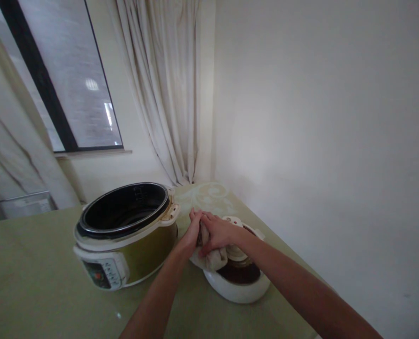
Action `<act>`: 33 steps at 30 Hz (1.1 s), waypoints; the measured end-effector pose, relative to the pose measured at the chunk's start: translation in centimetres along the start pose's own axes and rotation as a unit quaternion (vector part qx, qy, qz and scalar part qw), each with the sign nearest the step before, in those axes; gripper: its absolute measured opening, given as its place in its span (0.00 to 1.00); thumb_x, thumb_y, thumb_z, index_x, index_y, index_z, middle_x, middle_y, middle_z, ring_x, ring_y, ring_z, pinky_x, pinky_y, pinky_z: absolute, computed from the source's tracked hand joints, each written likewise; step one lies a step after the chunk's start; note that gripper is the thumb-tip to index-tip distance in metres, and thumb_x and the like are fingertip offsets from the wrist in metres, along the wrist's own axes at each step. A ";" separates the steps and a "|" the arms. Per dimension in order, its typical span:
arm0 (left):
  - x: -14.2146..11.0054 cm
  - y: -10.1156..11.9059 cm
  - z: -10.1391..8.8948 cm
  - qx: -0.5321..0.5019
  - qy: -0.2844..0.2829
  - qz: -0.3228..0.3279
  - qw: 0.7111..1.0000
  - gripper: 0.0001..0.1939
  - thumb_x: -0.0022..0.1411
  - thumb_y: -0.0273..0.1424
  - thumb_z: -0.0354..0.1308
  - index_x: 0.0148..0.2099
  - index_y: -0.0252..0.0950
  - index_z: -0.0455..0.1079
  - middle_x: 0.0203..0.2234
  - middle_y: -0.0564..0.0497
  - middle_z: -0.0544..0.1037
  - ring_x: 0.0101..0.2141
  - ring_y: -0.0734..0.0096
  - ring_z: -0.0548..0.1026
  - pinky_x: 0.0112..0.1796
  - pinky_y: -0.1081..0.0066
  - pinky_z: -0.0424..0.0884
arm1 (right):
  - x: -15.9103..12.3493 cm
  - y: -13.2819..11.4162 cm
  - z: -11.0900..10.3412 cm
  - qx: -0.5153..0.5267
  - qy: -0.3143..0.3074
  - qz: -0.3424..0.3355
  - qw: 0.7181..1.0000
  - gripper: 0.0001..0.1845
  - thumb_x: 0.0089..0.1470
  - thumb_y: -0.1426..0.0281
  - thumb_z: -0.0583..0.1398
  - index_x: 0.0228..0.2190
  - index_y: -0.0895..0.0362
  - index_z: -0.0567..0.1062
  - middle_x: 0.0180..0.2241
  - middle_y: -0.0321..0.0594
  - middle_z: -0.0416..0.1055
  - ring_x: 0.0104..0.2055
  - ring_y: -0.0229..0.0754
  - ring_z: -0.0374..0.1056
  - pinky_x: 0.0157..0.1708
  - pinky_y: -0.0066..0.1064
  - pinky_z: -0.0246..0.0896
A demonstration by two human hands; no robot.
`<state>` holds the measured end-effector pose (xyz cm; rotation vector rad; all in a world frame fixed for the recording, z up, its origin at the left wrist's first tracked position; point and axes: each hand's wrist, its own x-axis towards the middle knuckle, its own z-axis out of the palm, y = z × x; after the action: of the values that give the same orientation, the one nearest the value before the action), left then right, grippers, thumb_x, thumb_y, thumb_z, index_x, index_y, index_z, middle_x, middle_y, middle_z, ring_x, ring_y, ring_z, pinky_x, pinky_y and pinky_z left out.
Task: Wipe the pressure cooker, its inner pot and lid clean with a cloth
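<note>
On the table (36, 268), head view: one cooker (146, 254), one lid (237, 294), one cloth (216, 260), two hands. Cooker stands uncovered, one dark pot (124, 212) inside, one control panel (105, 275) with buttons on its near side. Lid is white-rimmed with a dark reddish-brown middle, lying just right of the cooker, apart from it. Which face is up, cannot tell.

Surface pale green, glossy, light swirl pattern at the far corner. Room: plain white wall (318, 117) along the right, one dark-framed window (68, 70) upper left, two cream curtains (163, 84), one either side of it. One thin-framed object (24, 205) beyond the table's far left edge, too blurred to name.

Left hand (191, 234) and right hand (218, 233) together, both closed on the cloth, bunched between them. Cloth sits between and below the fingers, loose part hanging under the right hand over the lid's left side. Whether it touches the lid, cannot tell.
</note>
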<state>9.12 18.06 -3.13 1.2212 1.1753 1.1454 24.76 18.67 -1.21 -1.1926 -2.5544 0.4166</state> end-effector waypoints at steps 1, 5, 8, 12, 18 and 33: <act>-0.9 0.4 -0.1 0.023 0.008 0.005 1.000 0.29 0.73 0.44 0.48 0.70 0.36 0.56 0.65 0.35 0.71 0.66 0.48 0.67 0.63 0.52 0.65 | 0.8 0.2 0.5 0.024 -0.003 -0.015 1.000 0.66 0.36 0.53 0.77 0.71 0.55 0.58 0.65 0.56 0.66 0.62 0.61 0.68 0.59 0.47 0.64; -6.1 1.3 1.0 0.291 0.099 0.224 0.925 0.25 0.69 0.36 0.56 0.65 0.33 0.63 0.68 0.33 0.65 0.71 0.40 0.57 0.68 0.43 0.53 | 2.9 1.9 0.6 0.075 0.061 -0.012 0.995 0.53 0.42 0.68 0.73 0.67 0.57 0.63 0.56 0.50 0.74 0.54 0.52 0.72 0.55 0.41 0.66; -9.3 0.5 3.7 0.425 0.018 0.409 0.807 0.16 0.73 0.31 0.49 0.58 0.36 0.69 0.53 0.40 0.78 0.55 0.52 0.75 0.59 0.51 0.69 | 3.3 3.7 -1.3 0.080 0.152 0.027 0.985 0.48 0.46 0.70 0.69 0.66 0.57 0.61 0.56 0.48 0.71 0.55 0.51 0.69 0.57 0.42 0.63; -8.9 -1.9 7.2 0.506 -0.013 0.439 0.742 0.23 0.70 0.34 0.57 0.65 0.35 0.65 0.57 0.40 0.77 0.56 0.51 0.75 0.57 0.52 0.72 | 2.3 5.7 -3.6 0.071 0.223 0.054 0.971 0.38 0.50 0.72 0.65 0.62 0.55 0.65 0.56 0.47 0.66 0.59 0.50 0.64 0.63 0.45 0.58; -4.8 -3.7 6.2 0.542 -0.048 0.394 0.741 0.19 0.71 0.32 0.60 0.63 0.41 0.68 0.57 0.45 0.78 0.57 0.53 0.75 0.55 0.54 0.75 | -1.9 8.7 -4.4 0.062 0.149 0.053 0.985 0.21 0.49 0.75 0.65 0.46 0.54 0.80 0.45 0.42 0.70 0.51 0.48 0.68 0.59 0.41 0.63; -2.2 -1.8 -0.7 0.515 -0.124 0.274 0.802 0.25 0.68 0.30 0.54 0.66 0.36 0.65 0.64 0.40 0.70 0.65 0.52 0.64 0.65 0.56 0.62 | -12.7 0.8 5.0 -0.070 0.206 0.150 0.964 0.54 0.43 0.41 0.72 0.66 0.51 0.69 0.72 0.54 0.50 0.73 0.68 0.45 0.70 0.59 0.46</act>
<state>8.25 15.87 -4.88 2.5978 1.2976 0.6271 31.22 8.56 -7.87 -1.5403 -2.0812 0.0374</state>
